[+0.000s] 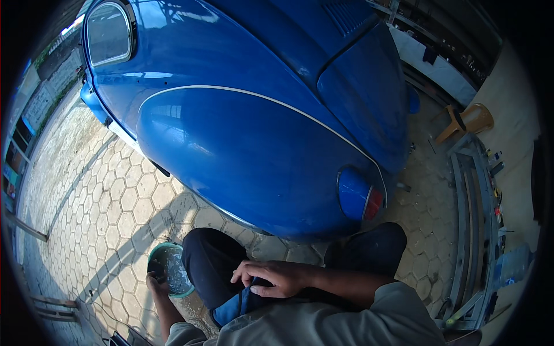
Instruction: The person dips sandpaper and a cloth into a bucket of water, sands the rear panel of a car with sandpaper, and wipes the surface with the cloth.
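My left hand (157,284) is down by the near left rim of a round green bucket (192,290) that holds water. A small dark thing (154,267) shows at its fingertips; its kind is too unclear to tell, and the fingers look closed around it. My right hand (271,279) lies across my lap, fingers loosely stretched and apart, with nothing visible in it. Beneath that hand is a blue piece of cloth (245,305). Just ahead of my knees stands a blue car, its rounded rear fender (248,161) edged with a pale strip.
A red tail light (373,203) juts from the fender's right end. Hexagonal paving (118,222) spreads to the left. On the right are a metal frame rack (464,213) with small items beside it and an orange-brown plastic stool (474,118).
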Demonstrator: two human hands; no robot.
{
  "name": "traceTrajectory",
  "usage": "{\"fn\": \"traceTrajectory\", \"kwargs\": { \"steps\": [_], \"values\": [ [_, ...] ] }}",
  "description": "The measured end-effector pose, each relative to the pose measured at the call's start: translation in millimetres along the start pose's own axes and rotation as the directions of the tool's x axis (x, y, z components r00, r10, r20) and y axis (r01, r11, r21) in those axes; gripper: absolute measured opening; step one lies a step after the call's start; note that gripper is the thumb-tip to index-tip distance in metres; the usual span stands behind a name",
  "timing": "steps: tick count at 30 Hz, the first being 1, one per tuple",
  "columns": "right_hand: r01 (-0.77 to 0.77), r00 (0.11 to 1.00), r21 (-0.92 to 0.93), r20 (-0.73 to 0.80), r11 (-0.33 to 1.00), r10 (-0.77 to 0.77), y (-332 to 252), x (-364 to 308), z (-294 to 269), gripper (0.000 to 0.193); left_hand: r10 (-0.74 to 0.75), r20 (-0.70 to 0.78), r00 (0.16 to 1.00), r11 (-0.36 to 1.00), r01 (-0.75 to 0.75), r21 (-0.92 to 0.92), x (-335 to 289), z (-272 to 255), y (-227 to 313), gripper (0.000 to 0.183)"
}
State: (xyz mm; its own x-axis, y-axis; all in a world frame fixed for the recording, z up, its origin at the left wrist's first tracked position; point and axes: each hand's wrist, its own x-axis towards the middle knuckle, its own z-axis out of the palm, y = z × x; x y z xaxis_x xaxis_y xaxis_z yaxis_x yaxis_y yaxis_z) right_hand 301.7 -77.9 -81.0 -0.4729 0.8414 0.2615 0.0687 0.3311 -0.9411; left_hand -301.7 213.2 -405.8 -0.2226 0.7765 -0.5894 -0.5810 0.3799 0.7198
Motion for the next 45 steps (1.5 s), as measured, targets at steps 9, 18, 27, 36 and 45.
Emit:
{"fn": "traceTrajectory", "kwargs": {
  "steps": [9, 18, 27, 36, 45],
  "values": [
    [0.462, 0.661, 0.379, -0.750, 0.802, -0.027, -94.9, -23.5, -122.3, 0.038, -0.099, -0.124, 0.987, 0.995, 0.094, -0.047, 4.2, -7.6, -22.4, 0.052],
    [0.051, 0.758, -0.660, -0.463, 0.750, -0.460, -130.0, 45.9, -242.5, 0.051, 0.140, -0.090, 0.986, 0.934, -0.102, 0.344, 6.8, 0.2, -47.6, 0.015],
    [-0.282, 0.689, -0.930, -0.366, 0.234, -0.626, -37.5, 98.3, -247.1, 0.053, 0.254, 0.061, 0.965, 0.708, -0.228, 0.669, 7.6, 10.8, -53.2, 0.057],
    [-0.652, 0.390, -0.710, -0.614, 0.265, -0.686, -21.6, 10.9, -169.8, 0.051, 0.295, 0.173, 0.940, 0.612, -0.325, 0.721, 16.0, -1.1, -51.6, 0.070],
    [-0.371, 0.853, -0.926, -0.312, -0.066, -0.418, 37.2, 13.4, -55.4, 0.069, 0.365, 0.289, 0.885, 0.533, -0.453, 0.714, 20.5, 24.8, -53.2, 0.073]
  ]
}}
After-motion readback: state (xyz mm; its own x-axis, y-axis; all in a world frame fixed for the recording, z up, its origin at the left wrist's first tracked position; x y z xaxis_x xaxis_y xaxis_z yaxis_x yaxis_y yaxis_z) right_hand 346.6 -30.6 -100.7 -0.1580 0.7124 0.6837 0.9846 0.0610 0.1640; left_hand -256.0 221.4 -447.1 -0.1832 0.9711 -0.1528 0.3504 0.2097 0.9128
